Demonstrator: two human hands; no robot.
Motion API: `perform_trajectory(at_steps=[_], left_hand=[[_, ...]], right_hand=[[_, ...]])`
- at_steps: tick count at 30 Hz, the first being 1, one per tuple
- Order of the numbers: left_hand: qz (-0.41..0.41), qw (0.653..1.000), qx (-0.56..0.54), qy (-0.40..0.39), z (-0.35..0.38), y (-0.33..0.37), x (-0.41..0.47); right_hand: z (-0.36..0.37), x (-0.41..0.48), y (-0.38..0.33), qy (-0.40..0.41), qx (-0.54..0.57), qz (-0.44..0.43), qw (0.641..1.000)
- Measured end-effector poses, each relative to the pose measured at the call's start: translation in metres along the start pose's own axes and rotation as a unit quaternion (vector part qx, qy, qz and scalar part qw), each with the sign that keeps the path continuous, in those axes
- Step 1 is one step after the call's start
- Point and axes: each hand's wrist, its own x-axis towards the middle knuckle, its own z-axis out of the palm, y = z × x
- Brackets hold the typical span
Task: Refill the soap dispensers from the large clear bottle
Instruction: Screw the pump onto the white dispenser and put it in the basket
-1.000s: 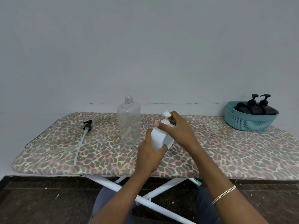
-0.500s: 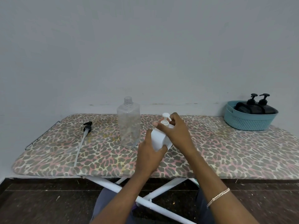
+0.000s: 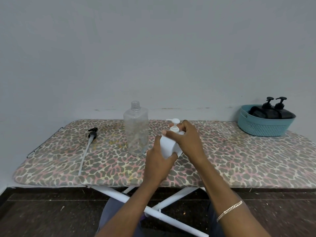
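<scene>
The left hand [image 3: 158, 165] grips the white dispenser [image 3: 168, 146] round its lower body, thumb on one side and fingers wrapped round the other, holding it tilted just above the board [image 3: 239, 159], near the person's edge. The right hand [image 3: 187, 140] curls over the dispenser's shoulder, its fingers closed round the base of the pump [image 3: 174, 124]. The change over the last second is small but telling: the hands and the dispenser sit almost where they were, yet the pump's spout, narrow and end-on before, now points out to the left, so the pump has turned under the right hand. That reads as unscrewing (the collar itself is hidden by the fingers, so how far it has loosened cannot be told). For the task it means this dispenser is not yet open and no pouring has begun. The clear bottle [image 3: 136, 129] stands upright and uncapped just left of the hands; its fill level is hard to judge through the plastic. A black pump [image 3: 92, 131] with its tube lies well apart at the board's left end. Two black dispensers [image 3: 271, 113] sit in a basket [image 3: 261, 127] at the far right.
</scene>
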Motion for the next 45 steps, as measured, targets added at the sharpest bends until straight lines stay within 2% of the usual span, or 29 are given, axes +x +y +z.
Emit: perform_trajectory(at_steps=[3, 7, 9, 12, 17, 28, 32, 38, 42, 45], left_hand=[[0.005, 1.0, 0.001, 0.0, 0.0, 0.001, 0.0], [0.015, 1.0, 0.003, 0.002, 0.0, 0.0, 0.0], [0.015, 1.0, 0.003, 0.004, 0.0, 0.001, 0.0], [0.023, 1.0, 0.007, 0.004, 0.0, 0.002, 0.0], [0.024, 1.0, 0.001, 0.005, 0.0, 0.001, -0.001], [0.029, 0.999, -0.037, 0.015, -0.001, 0.002, -0.002], [0.028, 0.998, -0.062, 0.008, -0.003, 0.004, -0.004], [0.023, 0.998, -0.057, -0.001, -0.005, 0.0, -0.002], [0.016, 0.996, -0.091, -0.012, -0.005, -0.006, 0.005], [-0.007, 0.991, -0.134, -0.014, -0.01, -0.01, 0.01]], right_hand=[[-0.007, 0.003, -0.004, -0.035, -0.023, 0.014, 0.999], [-0.03, 0.012, -0.007, -0.179, 0.017, 0.034, 0.983], [-0.035, 0.014, -0.006, -0.184, 0.045, 0.038, 0.981], [-0.032, 0.014, -0.003, -0.149, 0.081, 0.06, 0.984], [-0.019, 0.01, -0.004, -0.076, 0.079, 0.068, 0.992], [0.015, -0.005, -0.002, 0.09, 0.021, 0.02, 0.996], [0.022, -0.012, -0.003, 0.111, 0.005, 0.002, 0.994], [-0.01, 0.002, 0.006, -0.054, 0.017, 0.015, 0.998], [-0.039, 0.012, 0.014, -0.22, -0.012, 0.009, 0.975], [-0.053, 0.016, 0.012, -0.267, -0.066, 0.005, 0.962]])
